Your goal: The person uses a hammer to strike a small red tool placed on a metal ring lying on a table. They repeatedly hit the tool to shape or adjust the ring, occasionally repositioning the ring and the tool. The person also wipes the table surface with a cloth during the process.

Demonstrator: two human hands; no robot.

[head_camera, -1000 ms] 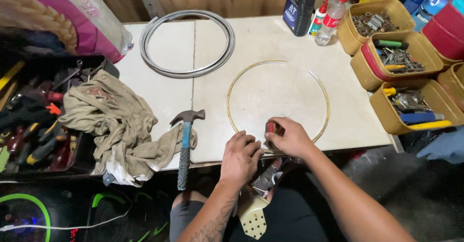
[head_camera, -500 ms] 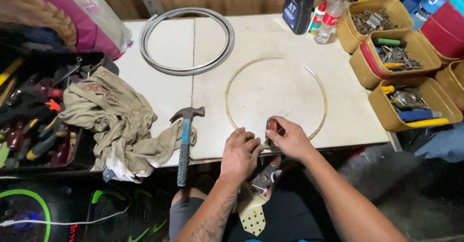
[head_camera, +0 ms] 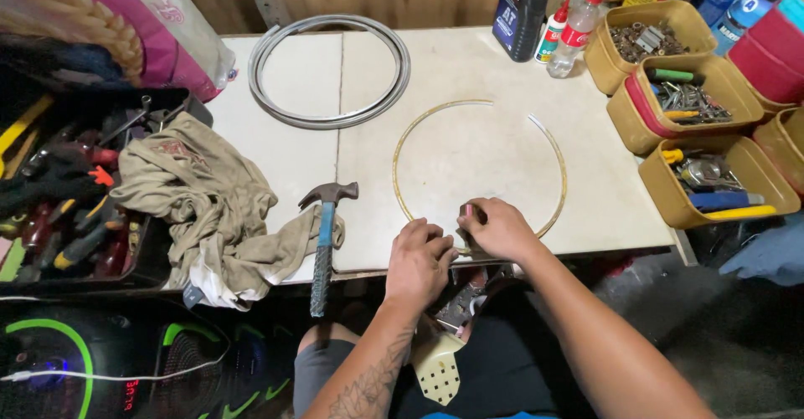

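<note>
A thin yellowish ring [head_camera: 548, 147] with a gap at its far side lies flat on the white table [head_camera: 377, 76]. Both hands meet at the ring's near edge, by the table's front. My left hand [head_camera: 419, 260] is curled, its fingers pressed on the ring's near part. My right hand [head_camera: 500, 231] grips the ring together with a small dark object, of which only a tip shows. A claw hammer [head_camera: 324, 239] with a blue and black handle lies just left of my left hand.
A grey metal rim [head_camera: 335, 71] lies at the back. A crumpled beige cloth [head_camera: 201, 205] and a black tool tray [head_camera: 59, 193] sit left. Yellow bins [head_camera: 695, 134] of hardware, bottles [head_camera: 574, 21] and a dark oil jug [head_camera: 521, 9] stand right and behind.
Both hands stay at the ring's near edge, with only small shifts of the fingers. The view has tilted slightly. Hammer, cloth and rim lie as before.
</note>
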